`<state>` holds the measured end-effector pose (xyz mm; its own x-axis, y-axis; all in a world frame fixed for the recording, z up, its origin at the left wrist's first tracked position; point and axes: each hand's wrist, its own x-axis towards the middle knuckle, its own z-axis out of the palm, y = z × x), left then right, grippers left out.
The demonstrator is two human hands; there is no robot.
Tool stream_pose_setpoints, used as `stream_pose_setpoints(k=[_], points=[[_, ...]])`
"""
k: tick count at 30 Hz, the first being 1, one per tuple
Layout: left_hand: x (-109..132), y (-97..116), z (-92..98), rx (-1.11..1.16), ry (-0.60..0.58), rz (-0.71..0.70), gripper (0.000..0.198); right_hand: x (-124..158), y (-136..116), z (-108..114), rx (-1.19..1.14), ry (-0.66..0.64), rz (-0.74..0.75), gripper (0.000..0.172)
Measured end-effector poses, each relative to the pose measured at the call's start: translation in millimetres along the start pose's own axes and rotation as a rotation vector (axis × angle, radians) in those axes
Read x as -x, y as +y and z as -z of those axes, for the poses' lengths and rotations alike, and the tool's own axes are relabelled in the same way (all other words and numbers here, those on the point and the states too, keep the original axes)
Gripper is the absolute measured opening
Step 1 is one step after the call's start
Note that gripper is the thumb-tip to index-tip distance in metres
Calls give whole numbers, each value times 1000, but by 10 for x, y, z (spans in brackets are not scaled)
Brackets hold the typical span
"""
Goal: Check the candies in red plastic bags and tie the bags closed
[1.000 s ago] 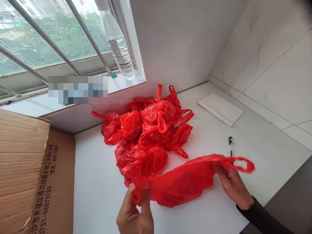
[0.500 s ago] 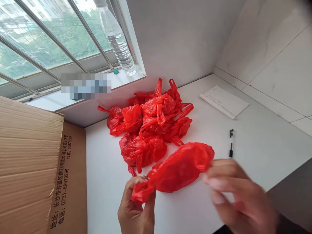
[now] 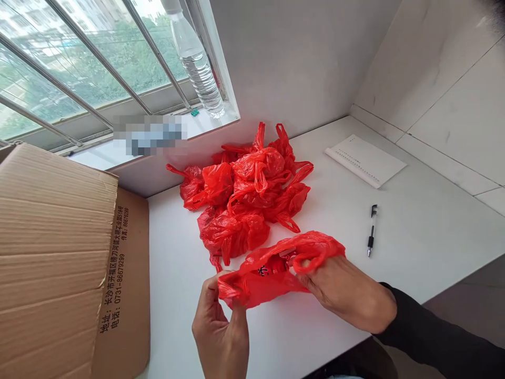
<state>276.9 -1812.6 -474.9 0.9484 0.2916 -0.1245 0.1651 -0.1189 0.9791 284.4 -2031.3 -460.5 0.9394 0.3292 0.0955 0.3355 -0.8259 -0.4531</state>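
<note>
A red plastic bag (image 3: 272,292) hangs open between my hands, just above the white table. My left hand (image 3: 221,326) is closed on its left handle, thumb against bent fingers. From the right, my right hand (image 3: 339,287) reaches into the bag's mouth; one handle loop lies over the back of it. Its fingertips are hidden in the bag, so their grip cannot be made out. Inside shows a red item (image 3: 280,263) with a black printed character, partly covered by the film. Just behind lies a pile of filled red plastic bags (image 3: 256,184).
On the left stands an opened cardboard box (image 3: 55,252). A black-and-clear pen (image 3: 371,231) and a white notepad (image 3: 366,160) lie on the table (image 3: 426,226) to the right. A water bottle (image 3: 203,79) stands on the windowsill beside a blurred object (image 3: 153,137).
My right hand has moved from the bag's right edge into its mouth. The mouth now gapes, and the printed red item shows inside. My left hand keeps its hold.
</note>
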Motion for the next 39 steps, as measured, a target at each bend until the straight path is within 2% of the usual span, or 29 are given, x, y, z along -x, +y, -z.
stream_pose_setpoints(k=[3, 5, 7, 10, 15, 19, 22, 26, 30, 33, 35, 37, 39], points=[[56, 75, -22, 60, -45, 59, 29, 83, 73, -75, 149, -136, -35, 24], [95, 115, -41, 143, -125, 118, 33, 96, 111, -102, 176, -156, -64, 15], [122, 142, -63, 229, -177, 170, 35, 70, 128, -107, 148, -180, -95, 14], [125, 170, -89, 374, -215, 257, 31, -2, 152, -126, 99, -226, -128, 20], [104, 139, -67, 554, -238, 388, 19, -2, 323, -292, 126, -258, -160, 14], [129, 35, -31, 557, -238, 337, 12, 69, 411, -331, 128, -263, -162, 11], [145, -17, -22, 535, -198, 252, 7, 77, 353, -234, 129, -251, -158, 16], [144, -25, -12, 507, -245, 162, 8, 50, 237, -59, 135, -231, -175, 20], [129, -25, -5, 502, -320, 143, 14, 70, 208, 69, 175, -188, -161, 39], [121, -28, -8, 502, -328, 90, 23, 96, 215, 132, 146, -276, -60, 56], [119, -18, -14, 503, -329, 46, 25, 88, 207, 156, 147, -351, -18, 62], [118, 0, -20, 516, -339, 32, 28, 52, 186, 163, 175, -405, -24, 57], [115, 19, -24, 533, -350, 27, 33, -6, 164, 146, 181, -438, -31, 40]])
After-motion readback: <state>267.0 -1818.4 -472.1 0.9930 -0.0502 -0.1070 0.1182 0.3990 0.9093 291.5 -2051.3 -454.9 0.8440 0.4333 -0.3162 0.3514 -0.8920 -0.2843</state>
